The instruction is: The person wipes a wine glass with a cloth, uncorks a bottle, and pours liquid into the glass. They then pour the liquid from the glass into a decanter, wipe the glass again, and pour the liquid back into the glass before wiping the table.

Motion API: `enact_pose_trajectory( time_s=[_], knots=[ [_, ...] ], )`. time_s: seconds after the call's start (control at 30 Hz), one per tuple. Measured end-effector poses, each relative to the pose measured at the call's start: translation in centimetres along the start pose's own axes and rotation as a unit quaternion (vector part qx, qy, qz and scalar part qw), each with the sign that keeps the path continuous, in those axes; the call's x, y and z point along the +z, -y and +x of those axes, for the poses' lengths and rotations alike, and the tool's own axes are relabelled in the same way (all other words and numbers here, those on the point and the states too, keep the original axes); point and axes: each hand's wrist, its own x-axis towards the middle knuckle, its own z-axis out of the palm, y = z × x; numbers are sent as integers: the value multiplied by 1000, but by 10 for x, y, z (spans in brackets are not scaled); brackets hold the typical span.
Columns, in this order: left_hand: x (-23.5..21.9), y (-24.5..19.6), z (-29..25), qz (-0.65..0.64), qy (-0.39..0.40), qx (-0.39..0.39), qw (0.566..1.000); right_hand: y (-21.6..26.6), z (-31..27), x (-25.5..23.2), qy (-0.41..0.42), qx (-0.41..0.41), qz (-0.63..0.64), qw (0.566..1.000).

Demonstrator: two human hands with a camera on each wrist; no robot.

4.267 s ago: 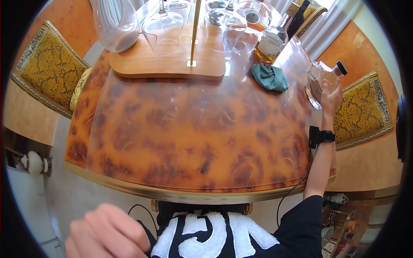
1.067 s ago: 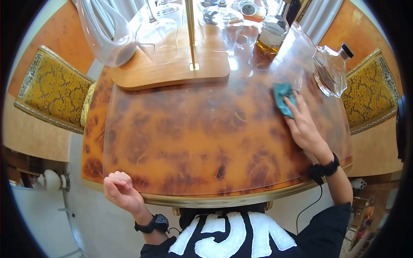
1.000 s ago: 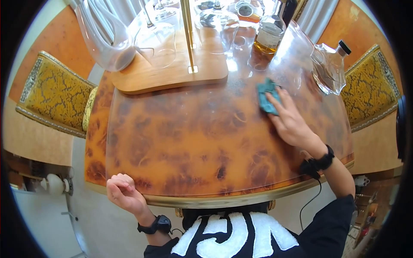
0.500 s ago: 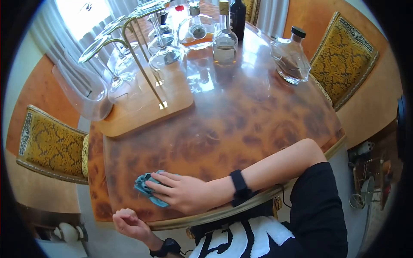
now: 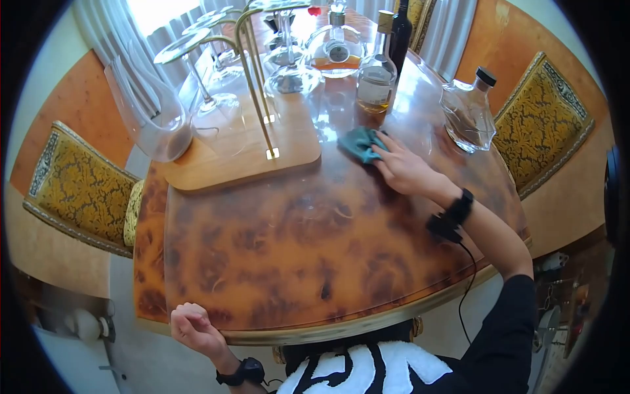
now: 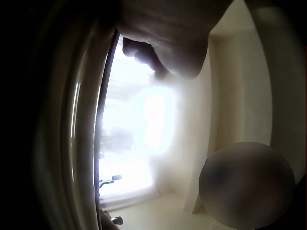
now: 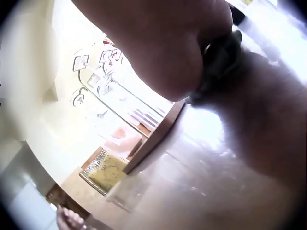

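In the head view my right hand (image 5: 408, 169) lies over a crumpled teal cloth (image 5: 359, 144) with extended fingers, pressing it against the glossy brown tabletop (image 5: 295, 256). The cloth is between a wooden glass-rack base and a whisky bottle (image 5: 376, 85). From the right wrist the cloth (image 7: 220, 62) looks dark and bunched beneath the hand (image 7: 168, 52). My left hand (image 5: 198, 330) rests at the table's near left edge, its fingers loosely curled around nothing. The left wrist view shows part of that hand (image 6: 177, 43) in shadow.
Stemmed glasses hang on the brass rack above its wooden base (image 5: 243, 167), with a clear decanter (image 5: 147, 121) at its left. A round bottle (image 5: 336, 58) and a dark bottle (image 5: 400, 36) stand behind. A faceted glass bottle (image 5: 469, 118) is near the right edge.
Earlier my right hand held the faceted bottle while the cloth lay alone. It then swept the cloth to the near left, and now back toward the far right. My left hand stays at the edge.
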Motion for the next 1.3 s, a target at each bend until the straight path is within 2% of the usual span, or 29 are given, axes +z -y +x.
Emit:
enact_pose_trajectory(
  time_s=[0.07,0.13,0.27,0.33,0.37,0.4,0.47,0.5,0.53,0.57,0.63,0.67,0.73,0.77,0.83,0.87,0.97,1.03,1.1,1.17,1.2,1.27,1.3],
  knots=[
    [1,-1,0,-8,8,5,1000,12,38,13,102,19,0,995],
    [0,-1,0,-18,19,17,1000,7,75,37,97,-8,23,995],
    [-5,2,1,-34,-10,-11,999,15,106,32,57,30,85,994],
    [-8,4,-1,-26,-6,-8,1000,8,101,14,-73,-56,28,995],
    [-8,4,-2,-26,-13,-11,1000,20,88,-18,-114,-62,52,990],
    [-8,3,-2,-17,-10,-5,1000,27,76,-49,-133,-59,129,981],
    [-8,2,-3,-14,-9,-6,1000,32,44,-100,-285,-72,131,947],
    [-8,3,-2,-11,-10,0,1000,36,25,-128,-331,-26,101,938],
    [-6,5,-2,-12,-7,5,1000,34,8,-152,-398,-8,50,916],
    [-7,5,-2,-10,-11,-5,1000,3,-4,-162,-472,-25,45,880],
    [-8,7,-2,-9,-8,-7,1000,-38,-25,-186,-568,-18,107,816],
    [-7,6,-2,8,-10,0,1000,-64,-37,-191,-568,-18,96,817],
    [-3,6,-2,0,-16,-6,1000,-114,-57,-190,-586,79,258,764],
    [-4,8,-2,2,-20,-9,1000,-134,-61,-184,-590,77,253,763],
    [-7,11,-2,13,-22,-1,1000,-166,-65,-169,-570,177,307,741],
    [-6,12,-1,12,-24,3,1000,-178,-65,-162,-572,173,308,740],
    [-7,9,-5,9,-65,-9,998,-203,-53,-150,-527,247,336,740],
    [-6,7,-4,-14,-10,3,1000,-219,-42,-141,-524,240,349,739],
    [-4,5,-4,-8,-24,6,1000,-252,-34,-131,-522,233,362,736],
    [-4,6,-4,-22,-16,-5,1000,-288,-28,-117,-559,189,314,744],
    [-3,2,-3,-12,-26,1,1000,-281,-18,-112,-554,184,328,743],
    [6,-9,4,13,-5,-60,998,-251,-6,-120,-446,248,365,779],
    [11,-19,11,-1,20,-89,996,-214,-2,-125,-411,267,226,842]
  ],
)
